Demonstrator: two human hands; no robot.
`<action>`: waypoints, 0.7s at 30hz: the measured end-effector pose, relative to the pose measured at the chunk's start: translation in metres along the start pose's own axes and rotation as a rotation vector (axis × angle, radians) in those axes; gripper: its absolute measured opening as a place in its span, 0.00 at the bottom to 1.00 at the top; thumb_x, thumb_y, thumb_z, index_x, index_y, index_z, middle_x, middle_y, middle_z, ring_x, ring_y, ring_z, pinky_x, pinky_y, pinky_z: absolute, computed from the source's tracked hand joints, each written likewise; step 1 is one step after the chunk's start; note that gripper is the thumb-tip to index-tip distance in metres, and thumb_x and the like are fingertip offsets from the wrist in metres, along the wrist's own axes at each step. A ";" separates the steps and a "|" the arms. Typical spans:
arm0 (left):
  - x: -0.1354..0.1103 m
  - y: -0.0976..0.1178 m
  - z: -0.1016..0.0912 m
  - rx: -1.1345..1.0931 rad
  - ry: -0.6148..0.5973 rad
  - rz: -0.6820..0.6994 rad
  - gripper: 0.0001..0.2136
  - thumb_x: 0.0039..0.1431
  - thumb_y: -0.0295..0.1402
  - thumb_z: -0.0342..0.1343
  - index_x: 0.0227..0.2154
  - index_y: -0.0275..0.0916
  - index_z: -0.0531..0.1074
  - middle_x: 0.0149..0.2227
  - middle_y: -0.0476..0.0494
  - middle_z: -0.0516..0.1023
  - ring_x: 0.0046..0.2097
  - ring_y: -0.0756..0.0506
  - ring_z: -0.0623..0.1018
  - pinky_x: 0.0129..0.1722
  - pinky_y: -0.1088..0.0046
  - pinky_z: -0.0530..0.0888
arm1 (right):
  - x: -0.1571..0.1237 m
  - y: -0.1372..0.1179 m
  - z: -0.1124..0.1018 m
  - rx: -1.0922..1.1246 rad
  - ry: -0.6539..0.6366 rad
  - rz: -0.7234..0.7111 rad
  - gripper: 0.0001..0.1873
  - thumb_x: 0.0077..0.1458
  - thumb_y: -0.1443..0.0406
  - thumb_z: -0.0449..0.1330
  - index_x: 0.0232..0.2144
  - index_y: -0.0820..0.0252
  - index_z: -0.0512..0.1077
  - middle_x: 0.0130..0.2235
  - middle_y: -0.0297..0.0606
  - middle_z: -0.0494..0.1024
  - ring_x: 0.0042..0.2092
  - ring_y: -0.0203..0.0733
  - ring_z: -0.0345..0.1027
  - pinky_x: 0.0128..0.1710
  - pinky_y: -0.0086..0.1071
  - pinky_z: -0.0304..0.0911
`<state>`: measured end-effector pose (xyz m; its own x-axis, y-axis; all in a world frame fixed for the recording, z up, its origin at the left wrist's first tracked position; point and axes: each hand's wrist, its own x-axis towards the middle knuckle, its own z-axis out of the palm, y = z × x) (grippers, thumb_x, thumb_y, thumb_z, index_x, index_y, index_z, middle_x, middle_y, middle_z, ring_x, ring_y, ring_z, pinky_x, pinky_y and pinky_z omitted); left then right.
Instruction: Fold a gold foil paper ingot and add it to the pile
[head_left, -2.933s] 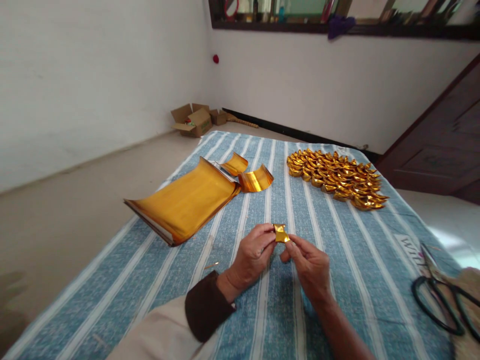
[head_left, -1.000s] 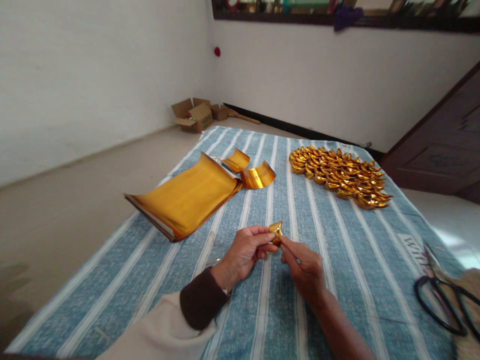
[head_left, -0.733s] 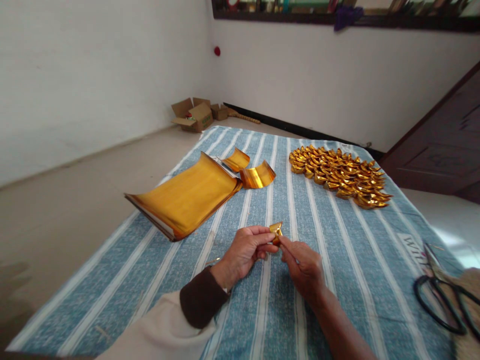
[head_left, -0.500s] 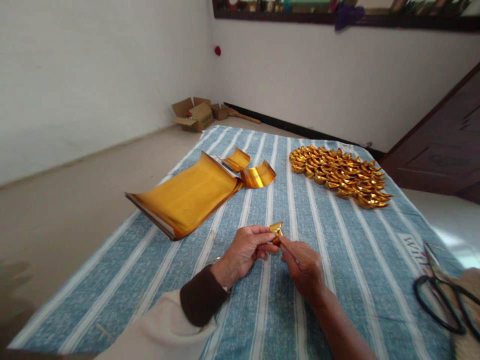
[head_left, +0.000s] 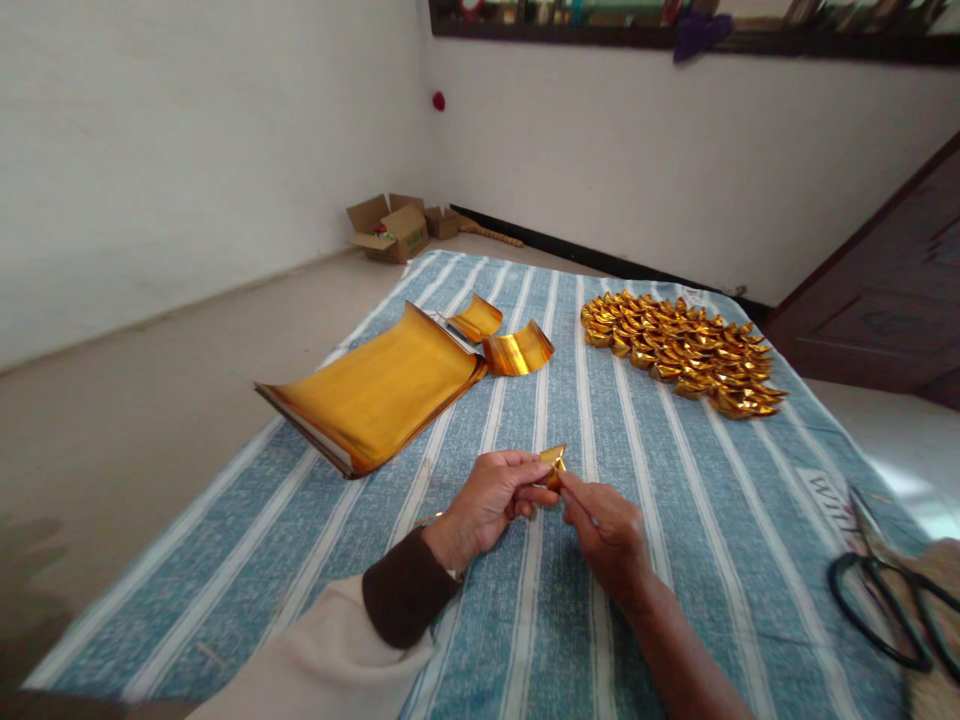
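A small folded piece of gold foil paper (head_left: 556, 460) is pinched between both my hands just above the blue striped cloth (head_left: 675, 500). My left hand (head_left: 495, 498) grips it from the left with thumb and fingers closed. My right hand (head_left: 606, 530) pinches its right side with closed fingertips. A stack of gold foil sheets (head_left: 379, 390) lies to the left beyond my hands, with two curled gold strips (head_left: 517, 350) at its far end. A heap of several folded gold ingots (head_left: 682, 350) lies at the far right.
Black-handled scissors (head_left: 885, 600) lie at the right edge of the cloth beside a woven mat. Open cardboard boxes (head_left: 390, 230) stand on the floor in the far corner. A dark wooden door (head_left: 885, 290) is at the right.
The folded gold piece has turned and grown narrower between my fingers since 2.9 s ago. Both hands sit slightly lower and closer together; over the last second they have barely moved.
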<state>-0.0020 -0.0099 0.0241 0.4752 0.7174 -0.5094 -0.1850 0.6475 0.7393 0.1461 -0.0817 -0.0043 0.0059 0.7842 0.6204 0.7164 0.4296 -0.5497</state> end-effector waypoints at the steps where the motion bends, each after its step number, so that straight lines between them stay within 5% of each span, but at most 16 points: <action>1: 0.000 0.000 0.000 0.005 0.003 0.000 0.02 0.56 0.23 0.59 0.29 0.30 0.77 0.32 0.37 0.81 0.23 0.53 0.78 0.15 0.86 0.60 | 0.000 0.000 0.000 0.000 0.002 -0.001 0.15 0.64 0.67 0.51 0.43 0.62 0.77 0.23 0.34 0.76 0.24 0.36 0.70 0.27 0.30 0.67; 14: 0.000 0.002 0.000 -0.065 0.031 0.001 0.04 0.52 0.18 0.62 0.28 0.31 0.74 0.26 0.42 0.79 0.20 0.55 0.75 0.16 0.87 0.64 | -0.004 0.002 0.003 -0.035 0.052 0.048 0.15 0.63 0.62 0.54 0.48 0.58 0.75 0.32 0.39 0.82 0.29 0.40 0.75 0.31 0.33 0.71; 21: 0.000 0.006 -0.001 -0.085 0.041 -0.053 0.04 0.53 0.18 0.60 0.29 0.30 0.75 0.24 0.43 0.79 0.19 0.55 0.75 0.17 0.87 0.66 | -0.003 0.002 0.001 -0.029 0.010 0.003 0.14 0.63 0.64 0.54 0.44 0.61 0.77 0.27 0.37 0.80 0.26 0.40 0.73 0.28 0.32 0.69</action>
<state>-0.0038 -0.0057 0.0279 0.4506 0.6905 -0.5659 -0.2337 0.7030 0.6717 0.1470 -0.0821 -0.0078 0.0155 0.7810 0.6244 0.7364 0.4135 -0.5355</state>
